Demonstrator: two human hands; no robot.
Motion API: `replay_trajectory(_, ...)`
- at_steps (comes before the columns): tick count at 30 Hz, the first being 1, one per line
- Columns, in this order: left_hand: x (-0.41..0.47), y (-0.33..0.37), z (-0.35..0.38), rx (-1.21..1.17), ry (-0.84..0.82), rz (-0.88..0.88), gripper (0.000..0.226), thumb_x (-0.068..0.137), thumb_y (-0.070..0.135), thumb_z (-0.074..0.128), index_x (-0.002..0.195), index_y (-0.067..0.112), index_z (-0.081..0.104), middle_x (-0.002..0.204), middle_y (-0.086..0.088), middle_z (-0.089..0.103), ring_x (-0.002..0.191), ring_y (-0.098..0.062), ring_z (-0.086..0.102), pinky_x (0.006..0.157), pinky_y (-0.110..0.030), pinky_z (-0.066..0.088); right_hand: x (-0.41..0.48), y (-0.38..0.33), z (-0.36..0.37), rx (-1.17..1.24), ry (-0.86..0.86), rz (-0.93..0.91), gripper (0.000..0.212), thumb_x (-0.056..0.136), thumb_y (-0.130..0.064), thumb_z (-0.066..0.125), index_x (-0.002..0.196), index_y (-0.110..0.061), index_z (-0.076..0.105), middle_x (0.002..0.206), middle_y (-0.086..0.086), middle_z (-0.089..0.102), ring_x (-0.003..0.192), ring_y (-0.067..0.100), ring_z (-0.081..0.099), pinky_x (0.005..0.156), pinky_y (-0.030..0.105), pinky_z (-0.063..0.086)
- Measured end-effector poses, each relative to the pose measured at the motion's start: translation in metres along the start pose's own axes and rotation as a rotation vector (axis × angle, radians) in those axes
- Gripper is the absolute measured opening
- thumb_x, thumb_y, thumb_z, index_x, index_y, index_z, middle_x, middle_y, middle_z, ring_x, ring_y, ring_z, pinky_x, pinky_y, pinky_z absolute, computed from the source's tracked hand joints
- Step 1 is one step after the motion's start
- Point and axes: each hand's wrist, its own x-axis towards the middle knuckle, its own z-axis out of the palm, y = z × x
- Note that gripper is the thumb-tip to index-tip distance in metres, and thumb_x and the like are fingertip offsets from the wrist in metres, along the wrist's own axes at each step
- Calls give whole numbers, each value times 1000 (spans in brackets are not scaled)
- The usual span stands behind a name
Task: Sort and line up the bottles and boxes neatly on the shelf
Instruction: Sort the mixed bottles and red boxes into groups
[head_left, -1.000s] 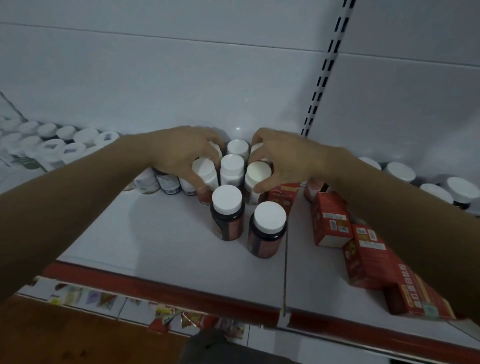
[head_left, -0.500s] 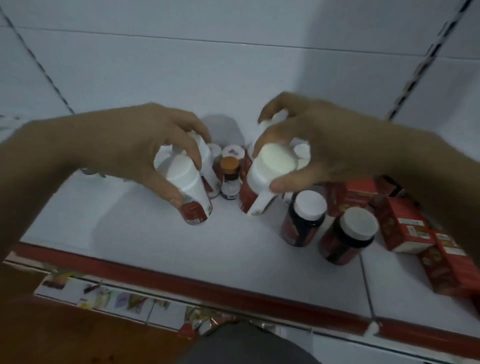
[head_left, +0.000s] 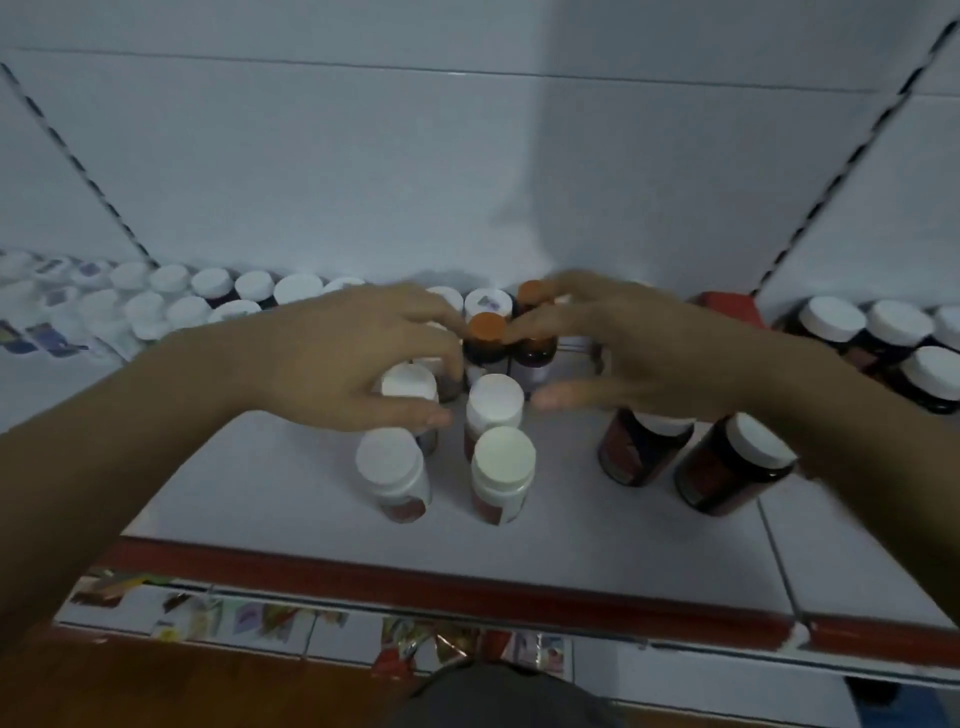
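Note:
Several white-capped bottles stand in a small cluster mid-shelf: two in front (head_left: 390, 460) (head_left: 503, 460) and two behind (head_left: 494, 399) (head_left: 409, 383). Behind them stand two dark bottles with orange caps (head_left: 487, 327) (head_left: 534, 291). My left hand (head_left: 343, 358) arches over the rear left white bottle, its fingertips at the nearer orange cap. My right hand (head_left: 628, 348) curves around the other orange-capped bottle, thumb stretched out below it. Both hands have their fingers spread. Two dark jars (head_left: 641, 447) (head_left: 732, 467) with white lids stand to the right.
Rows of white-lidded bottles (head_left: 171, 296) line the back left of the white shelf (head_left: 260, 499). More dark jars (head_left: 883, 338) stand at the back right, beside a red box (head_left: 727, 304). A red strip (head_left: 467, 571) runs along the shelf's front edge.
Both hands held tilted white-capped bottles half a second ago. Those bottles now stand upright in the cluster, and the hands have moved back to the orange-capped bottles.

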Motion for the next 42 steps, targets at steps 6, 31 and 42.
replay_trajectory(6,109,0,-4,11,152,137,36,98,49,50,121,25,62,118,-2,59,103,-18,58,91,-42,50,-42,71,-25,-163,157,457,35,92,-52,53,119,-33,65,109,0,62,98,21,63,88,41,52)
replay_trajectory(31,229,5,43,91,-95,215,47,75,70,69,108,37,69,130,10,39,98,-15,58,91,-39,51,-83,160,-1,-168,-105,532,96,59,-49,88,141,-49,38,119,0,26,111,31,50,101,44,50)
replay_trajectory(42,135,3,-54,22,193,38,60,72,81,65,119,43,66,135,4,39,125,-23,48,100,-47,49,-32,127,-8,-239,10,128,85,65,-63,82,138,-30,52,118,5,40,102,25,54,88,36,52)
